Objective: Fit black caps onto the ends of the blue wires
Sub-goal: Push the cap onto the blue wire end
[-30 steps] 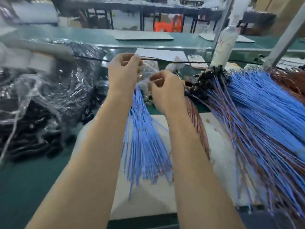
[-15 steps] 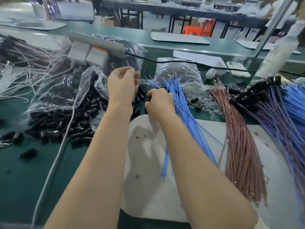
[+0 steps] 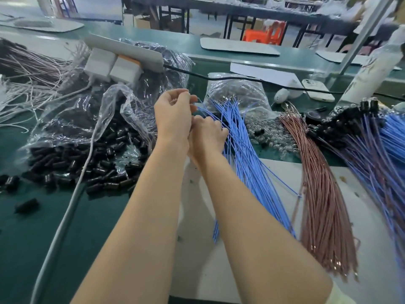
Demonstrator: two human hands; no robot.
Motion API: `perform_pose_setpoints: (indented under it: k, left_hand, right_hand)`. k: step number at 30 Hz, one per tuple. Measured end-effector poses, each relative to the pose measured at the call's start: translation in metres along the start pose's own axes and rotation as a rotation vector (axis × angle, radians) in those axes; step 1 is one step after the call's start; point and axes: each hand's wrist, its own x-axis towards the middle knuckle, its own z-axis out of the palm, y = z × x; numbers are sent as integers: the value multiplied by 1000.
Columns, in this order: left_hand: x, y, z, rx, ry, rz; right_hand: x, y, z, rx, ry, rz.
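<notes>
Green table (image 3: 39,227), a white mat (image 3: 197,249) laid on it in front of the person. Both forearms reach forward over the mat; the two hands meet at the centre, touching each other.

Left hand (image 3: 173,116): raised, fingers curled, thumb and fingertips pinched together on something small at the tip of one blue wire. Whether that is a cap cannot be told; the pinch hides it.

Right hand (image 3: 208,133): lower, just behind and beside the left, fingers closed around the upper part of the bundle of blue wires (image 3: 243,150). The bundle fans out from this hand, tips pointing away towards a clear bag (image 3: 238,93), tails running back across the mat toward the person's right arm.

Black caps (image 3: 72,163): a loose heap on the table to the left, spilling out of an open plastic bag (image 3: 114,110). A few strays lie apart near the left edge.

Right of the blue bundle: a sheaf of copper-coloured wires (image 3: 324,194) lying on the mat. Further right, a big pile of blue wires already carrying black caps (image 3: 355,119) at their far ends.

Behind the cap bag: a white power strip (image 3: 122,49) with two plugs, its grey cord (image 3: 65,216) trailing down the table. A phone (image 3: 317,89) lies face down at the far right.
</notes>
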Motion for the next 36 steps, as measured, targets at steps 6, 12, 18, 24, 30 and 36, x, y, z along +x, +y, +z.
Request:
perform_pose_setpoints:
  k: [6,12,18,24,30,36]
  left_hand:
    - [8,5,-13,-45,31,20]
    - [10,7,-16,-86,8,-1]
    - [10,3,-18,-81,6,-18]
    - [7,0,-15,-78,-18,-39]
    - [17,14,-15,-120,-25,-23]
    - [35,29,-4,-175,-18,-23]
  right_hand:
    - [14,27,-26,760,-24,164]
    - [9,36,-29,1024,-134,179]
    - [-1,36,-32,1189,-175,70]
    - [-3,39,-32,1047,-82,50]
    - [22,27,-21,921,-1,205]
    - [71,1,-14,988,23,219]
